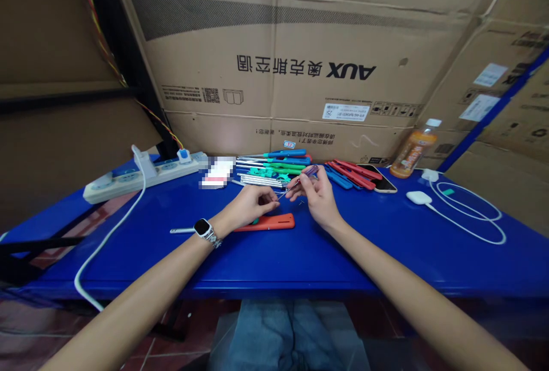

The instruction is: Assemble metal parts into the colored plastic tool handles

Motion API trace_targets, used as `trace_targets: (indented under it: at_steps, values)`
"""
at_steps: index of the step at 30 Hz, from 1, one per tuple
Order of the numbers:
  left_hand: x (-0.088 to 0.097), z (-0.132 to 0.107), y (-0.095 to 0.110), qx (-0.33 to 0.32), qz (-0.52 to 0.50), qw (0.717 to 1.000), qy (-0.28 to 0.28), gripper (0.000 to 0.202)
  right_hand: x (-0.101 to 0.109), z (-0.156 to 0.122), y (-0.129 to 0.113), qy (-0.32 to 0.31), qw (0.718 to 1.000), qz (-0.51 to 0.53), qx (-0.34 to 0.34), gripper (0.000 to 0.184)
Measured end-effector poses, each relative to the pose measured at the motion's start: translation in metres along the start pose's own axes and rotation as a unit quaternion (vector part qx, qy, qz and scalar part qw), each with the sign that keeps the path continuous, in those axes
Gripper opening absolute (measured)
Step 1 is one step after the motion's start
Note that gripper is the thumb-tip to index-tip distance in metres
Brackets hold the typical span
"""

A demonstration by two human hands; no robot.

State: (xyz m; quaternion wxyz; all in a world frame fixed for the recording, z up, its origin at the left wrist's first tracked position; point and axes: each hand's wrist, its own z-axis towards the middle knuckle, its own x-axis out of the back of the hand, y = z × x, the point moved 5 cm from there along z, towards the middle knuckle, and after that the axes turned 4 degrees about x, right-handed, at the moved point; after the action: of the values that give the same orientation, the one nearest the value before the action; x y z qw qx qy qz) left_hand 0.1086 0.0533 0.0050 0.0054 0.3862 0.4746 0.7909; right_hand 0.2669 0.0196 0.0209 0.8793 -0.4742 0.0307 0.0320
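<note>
Around screwdriver, right hand curled

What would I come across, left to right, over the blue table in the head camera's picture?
White power strip → left hand → right hand holding a purple-handled tool → red handles → orange drink bottle.
</note>
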Motion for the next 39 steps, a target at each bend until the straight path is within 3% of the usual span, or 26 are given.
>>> trace_targets:
  at_steps: [10, 15, 19, 23, 27, 39]
  values:
    - [0.002, 0.000, 0.002, 0.017, 0.061, 0.998, 0.028, 0.015, -0.007, -0.006, -0.006, -0.048, 0.994, -0.059, 0.072, 0.024]
    - [0.000, -0.002, 0.007, -0.021, 0.097, 0.994, 0.043, 0.012, -0.008, -0.007, -0.009, -0.046, 0.994, -0.073, 0.073, 0.026]
    - [-0.006, -0.006, 0.017, -0.057, 0.120, 0.991, 0.021, 0.014, -0.006, -0.006, -0.012, -0.037, 0.994, -0.077, 0.069, 0.026]
    - [-0.012, -0.012, 0.023, -0.061, 0.154, 0.986, -0.019, 0.041, 0.000, -0.005, -0.015, -0.005, 0.994, -0.082, 0.073, 0.027]
    - [-0.016, -0.012, 0.019, -0.048, 0.180, 0.980, -0.073, 0.030, 0.003, -0.005, -0.012, -0.003, 0.993, -0.097, 0.062, 0.027]
    - [-0.013, -0.007, 0.009, -0.032, 0.159, 0.984, -0.071, 0.028, -0.008, -0.001, -0.014, -0.037, 0.983, -0.159, 0.090, 0.022]
